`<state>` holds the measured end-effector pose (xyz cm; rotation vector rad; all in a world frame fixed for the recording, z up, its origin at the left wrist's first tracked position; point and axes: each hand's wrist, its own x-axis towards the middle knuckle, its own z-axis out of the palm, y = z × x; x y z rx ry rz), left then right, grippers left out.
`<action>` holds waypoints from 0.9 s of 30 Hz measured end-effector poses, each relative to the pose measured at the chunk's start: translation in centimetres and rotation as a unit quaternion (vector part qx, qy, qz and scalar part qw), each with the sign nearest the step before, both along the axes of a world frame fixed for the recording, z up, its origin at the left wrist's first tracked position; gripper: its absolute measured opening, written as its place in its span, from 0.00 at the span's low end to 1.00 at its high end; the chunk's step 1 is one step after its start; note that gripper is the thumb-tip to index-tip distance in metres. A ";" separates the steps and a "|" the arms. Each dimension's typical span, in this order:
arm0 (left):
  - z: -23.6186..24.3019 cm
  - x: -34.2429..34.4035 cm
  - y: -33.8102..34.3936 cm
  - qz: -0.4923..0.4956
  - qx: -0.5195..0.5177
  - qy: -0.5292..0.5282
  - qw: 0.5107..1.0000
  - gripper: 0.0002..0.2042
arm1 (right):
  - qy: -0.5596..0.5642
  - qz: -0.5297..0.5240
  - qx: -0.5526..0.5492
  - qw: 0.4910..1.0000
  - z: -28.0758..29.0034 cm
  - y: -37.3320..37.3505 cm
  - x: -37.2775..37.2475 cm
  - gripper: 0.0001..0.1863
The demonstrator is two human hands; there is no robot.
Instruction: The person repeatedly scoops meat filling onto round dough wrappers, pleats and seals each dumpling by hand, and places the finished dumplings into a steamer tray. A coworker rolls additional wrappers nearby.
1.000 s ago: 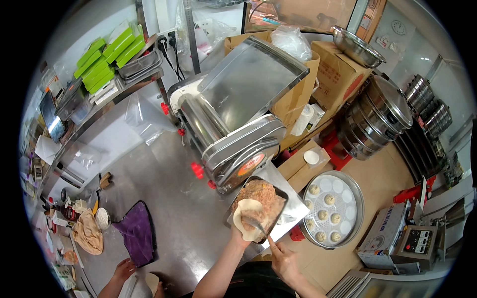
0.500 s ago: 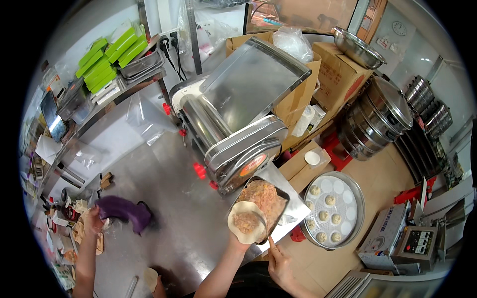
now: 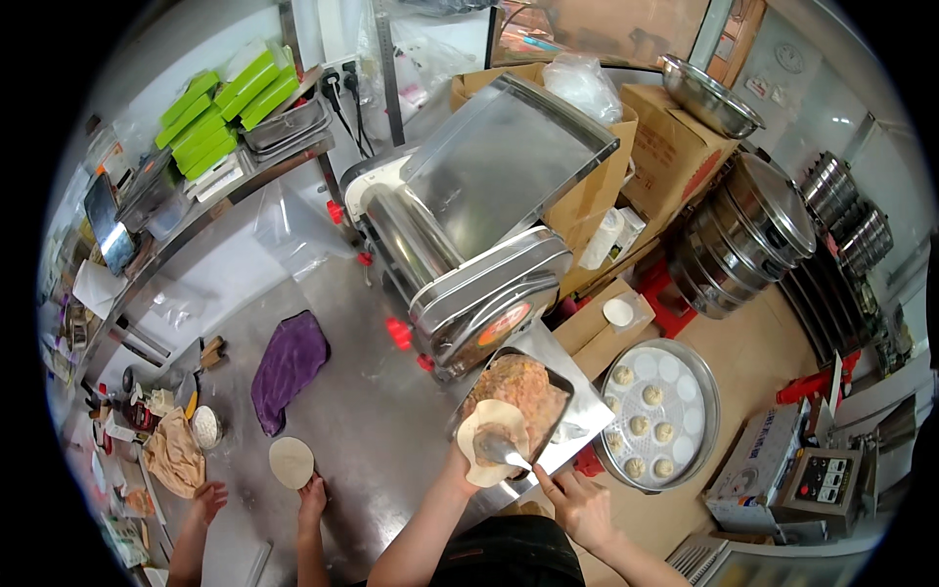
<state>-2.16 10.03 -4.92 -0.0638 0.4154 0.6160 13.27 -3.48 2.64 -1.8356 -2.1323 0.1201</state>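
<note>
My left hand (image 3: pixel 464 472) holds a round dough wrapper (image 3: pixel 476 415) from below, its fingers mostly hidden under it. Meat filling (image 3: pixel 496 428) lies in the wrapper's middle. My right hand (image 3: pixel 579 507) grips the handle of a metal spoon (image 3: pixel 508 452), whose bowl presses on that filling. Just beyond the wrapper stands a rectangular metal tray (image 3: pixel 562 403) heaped with pinkish minced meat filling (image 3: pixel 523 383). It rests at the corner of the steel table (image 3: pixel 381 470).
A co-worker's hand (image 3: pixel 311 495) holds another dough round (image 3: pixel 291 462); their other hand (image 3: pixel 208 500) is empty. A purple cloth (image 3: pixel 290 372) lies on the table. A dough-rolling machine (image 3: pixel 440 274) stands beyond the tray. To the right, a round steamer tray (image 3: pixel 700 445) carries several small buns.
My spoon has turned and pushed down onto the filling in the wrapper. The co-worker has let go of the purple cloth, now lying flat, and the other hand has brought a dough round forward.
</note>
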 end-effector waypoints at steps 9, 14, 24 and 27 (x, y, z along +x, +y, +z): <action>0.4 1.1 -0.5 0.148 0.374 0.242 0.883 0.19 | 0.188 -0.122 0.014 0.974 -4.0 -1.7 -4.3 0.31; -2.3 1.2 -1.5 0.183 -0.004 -0.008 0.983 0.22 | 0.349 -0.151 -0.014 0.925 -3.0 -1.7 -4.7 0.25; -0.5 1.5 -0.9 0.176 -0.040 0.082 0.980 0.22 | 0.410 -0.102 -0.167 0.891 -0.5 -2.2 -3.8 0.24; -0.9 1.1 -1.0 0.177 -0.023 0.070 0.982 0.20 | 0.394 -0.106 -0.107 0.907 -0.9 -2.3 -3.7 0.25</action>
